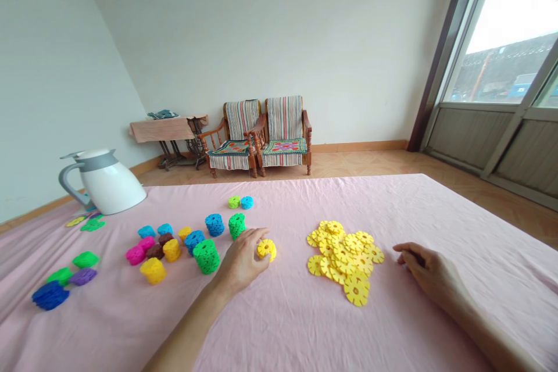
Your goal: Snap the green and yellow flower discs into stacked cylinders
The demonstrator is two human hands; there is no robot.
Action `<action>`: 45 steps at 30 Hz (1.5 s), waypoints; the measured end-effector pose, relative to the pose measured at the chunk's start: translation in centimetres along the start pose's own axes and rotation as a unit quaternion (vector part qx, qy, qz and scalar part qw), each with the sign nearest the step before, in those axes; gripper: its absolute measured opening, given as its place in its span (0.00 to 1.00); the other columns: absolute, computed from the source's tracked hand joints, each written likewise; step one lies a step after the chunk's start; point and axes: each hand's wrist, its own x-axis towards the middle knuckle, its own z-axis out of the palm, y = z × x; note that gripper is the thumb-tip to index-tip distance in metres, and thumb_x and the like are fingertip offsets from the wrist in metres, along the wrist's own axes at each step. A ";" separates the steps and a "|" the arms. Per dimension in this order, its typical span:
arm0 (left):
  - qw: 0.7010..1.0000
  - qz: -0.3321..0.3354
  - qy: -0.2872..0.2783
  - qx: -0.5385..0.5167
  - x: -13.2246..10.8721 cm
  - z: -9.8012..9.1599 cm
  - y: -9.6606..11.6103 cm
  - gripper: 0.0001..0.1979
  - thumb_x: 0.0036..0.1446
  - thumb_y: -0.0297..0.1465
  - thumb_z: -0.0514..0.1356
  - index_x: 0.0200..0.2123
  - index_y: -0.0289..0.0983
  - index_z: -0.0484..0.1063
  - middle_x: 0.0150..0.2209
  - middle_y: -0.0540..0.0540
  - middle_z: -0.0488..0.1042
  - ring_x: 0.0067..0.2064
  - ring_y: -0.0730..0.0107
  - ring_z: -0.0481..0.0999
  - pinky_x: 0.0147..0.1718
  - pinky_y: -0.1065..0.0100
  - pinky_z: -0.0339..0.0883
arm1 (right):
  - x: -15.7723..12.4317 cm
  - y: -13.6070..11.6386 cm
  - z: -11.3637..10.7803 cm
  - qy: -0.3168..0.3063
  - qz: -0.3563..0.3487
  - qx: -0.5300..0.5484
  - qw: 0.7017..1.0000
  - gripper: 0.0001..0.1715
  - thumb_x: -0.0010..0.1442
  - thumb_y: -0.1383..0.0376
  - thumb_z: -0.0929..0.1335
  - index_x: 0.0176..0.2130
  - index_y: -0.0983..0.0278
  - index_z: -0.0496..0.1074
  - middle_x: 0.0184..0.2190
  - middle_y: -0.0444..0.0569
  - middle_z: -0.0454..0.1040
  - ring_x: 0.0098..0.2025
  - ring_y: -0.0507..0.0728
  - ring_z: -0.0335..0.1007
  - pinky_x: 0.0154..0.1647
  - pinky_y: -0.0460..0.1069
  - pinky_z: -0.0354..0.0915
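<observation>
We're looking forward and down from the wearer's head, pink cloth close across the lower frame, far wall at top centre.

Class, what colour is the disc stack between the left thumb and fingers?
Yellow: the disc stack at the left hand, best seen in the head view.

A home, shown by cushioned wooden armchairs.
</observation>
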 end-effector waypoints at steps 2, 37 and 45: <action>1.000 -0.008 0.000 0.005 -0.2 -0.4 -0.1 0.23 0.46 0.26 0.59 0.49 0.37 0.65 0.47 0.44 0.70 0.48 0.63 0.69 0.47 0.63 0.62 | 0.0 -0.1 0.0 0.003 0.000 -0.003 1.000 0.20 0.52 0.58 0.58 0.37 0.62 0.73 0.28 0.46 0.77 0.27 0.55 0.70 0.27 0.48 0.61; 0.990 -0.057 -0.086 0.097 -1.4 -1.5 -0.5 0.06 0.48 0.34 0.61 0.29 0.39 0.69 0.30 0.51 0.72 0.32 0.67 0.71 0.27 0.72 0.53 | 0.0 0.0 0.0 -0.003 0.002 -0.006 1.000 0.20 0.52 0.57 0.58 0.38 0.62 0.73 0.28 0.45 0.76 0.26 0.55 0.69 0.27 0.48 0.61; 0.991 -0.056 -0.093 0.084 -1.4 -1.5 -0.6 0.07 0.48 0.34 0.61 0.31 0.39 0.69 0.30 0.51 0.71 0.31 0.69 0.70 0.26 0.72 0.53 | -0.1 -0.2 -0.1 -0.002 -0.001 -0.004 1.000 0.20 0.53 0.58 0.58 0.38 0.62 0.73 0.28 0.47 0.77 0.29 0.56 0.71 0.29 0.49 0.62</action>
